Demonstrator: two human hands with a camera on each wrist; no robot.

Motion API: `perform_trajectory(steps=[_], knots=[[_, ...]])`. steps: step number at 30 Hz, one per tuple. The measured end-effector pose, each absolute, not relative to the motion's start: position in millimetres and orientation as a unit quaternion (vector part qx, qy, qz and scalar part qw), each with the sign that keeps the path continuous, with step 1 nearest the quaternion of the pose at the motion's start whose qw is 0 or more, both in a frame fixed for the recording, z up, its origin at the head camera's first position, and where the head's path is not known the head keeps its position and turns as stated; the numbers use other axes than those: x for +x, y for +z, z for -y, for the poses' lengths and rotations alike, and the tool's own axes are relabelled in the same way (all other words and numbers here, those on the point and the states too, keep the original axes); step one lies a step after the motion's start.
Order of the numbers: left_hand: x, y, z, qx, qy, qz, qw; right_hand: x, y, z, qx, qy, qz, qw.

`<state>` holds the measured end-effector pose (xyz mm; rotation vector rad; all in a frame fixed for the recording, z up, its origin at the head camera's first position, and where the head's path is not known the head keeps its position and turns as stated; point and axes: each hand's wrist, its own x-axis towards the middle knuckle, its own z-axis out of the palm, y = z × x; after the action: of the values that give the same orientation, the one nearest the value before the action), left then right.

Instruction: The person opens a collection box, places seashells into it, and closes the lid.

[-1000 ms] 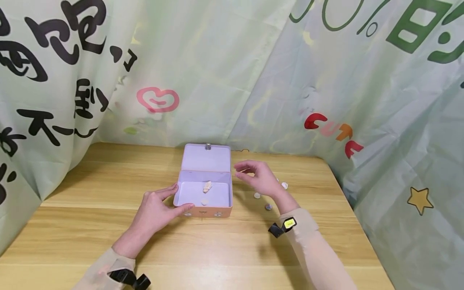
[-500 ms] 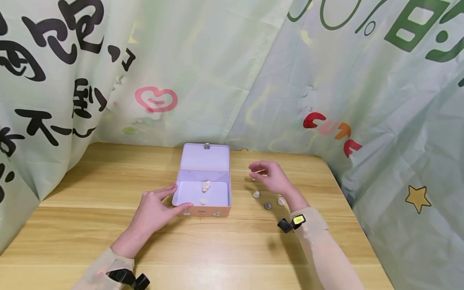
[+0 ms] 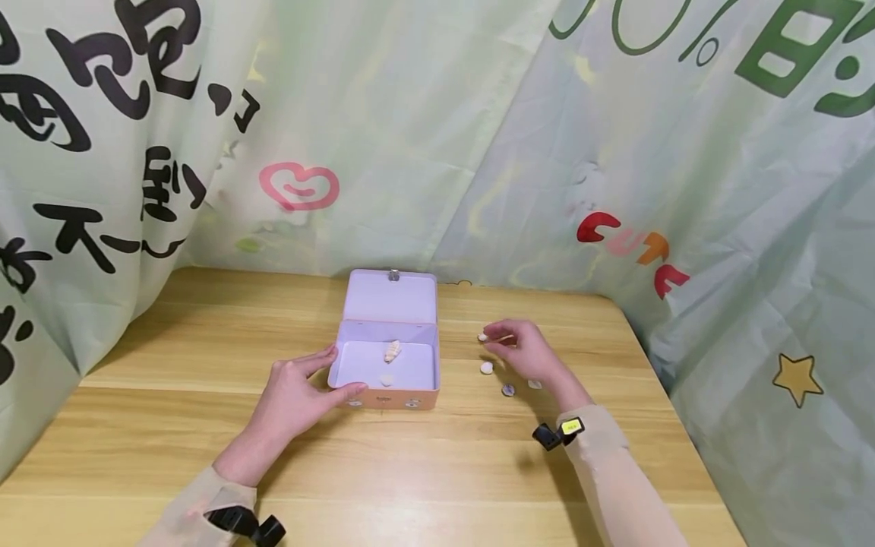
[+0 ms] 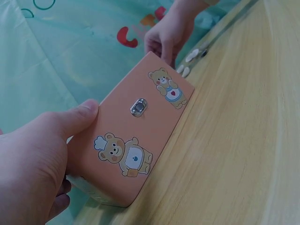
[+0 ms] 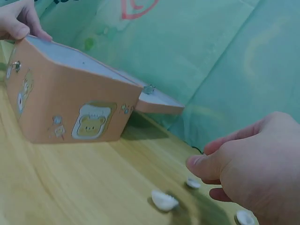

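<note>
My left hand point(image 3: 294, 399) grips the front left corner of an orange tin box point(image 4: 136, 117), thumb on the front rim and fingers along the side. Its hinged lid point(image 3: 390, 296) is swung back, showing a lilac inside. A spiral seashell point(image 3: 393, 351) and a pale flat shell point(image 3: 386, 380) lie in it. To the right of the box, my right hand point(image 3: 526, 353) hovers with loosely bent fingers just beside a small white shell point(image 5: 192, 183). That shell rests on the table, and nothing shows between the fingertips.
Another white shell point(image 3: 487, 368), a dark grey round shell point(image 3: 508, 390) and a whitish shell point(image 3: 535, 384) lie on the wooden table point(image 3: 383, 471) near my right hand. A printed curtain point(image 3: 383, 152) hangs behind the table's back edge.
From beside the box, my right hand has moved away to the right, then slightly lower, toward the small white shell. My left hand and the box stay in place.
</note>
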<state>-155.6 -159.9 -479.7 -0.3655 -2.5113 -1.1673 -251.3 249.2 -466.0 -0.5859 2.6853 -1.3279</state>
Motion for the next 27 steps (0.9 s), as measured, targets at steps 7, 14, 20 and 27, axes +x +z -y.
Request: perform_trajectory(steps=[7, 14, 20, 27], knots=[[-155.5, -479.1, 160.0, -0.127, -0.412, 0.885, 0.176, -238.9, -467.0, -257.4, -0.182, -0.43, -0.882, 0.06], [-155.4, -479.3, 160.1, -0.128, -0.412, 0.885, 0.175, -234.0, -476.0, -262.7, -0.189, -0.434, -0.877, 0.085], [-154.4, -479.2, 160.0, -0.119, -0.414, 0.887, 0.166, -233.6, -485.8, -264.0, -0.215, -0.422, -0.877, 0.077], [-153.7, -479.1, 159.3, -0.114, -0.414, 0.888, 0.163, -231.0, -487.5, -261.7, -0.252, -0.386, -0.884, 0.07]])
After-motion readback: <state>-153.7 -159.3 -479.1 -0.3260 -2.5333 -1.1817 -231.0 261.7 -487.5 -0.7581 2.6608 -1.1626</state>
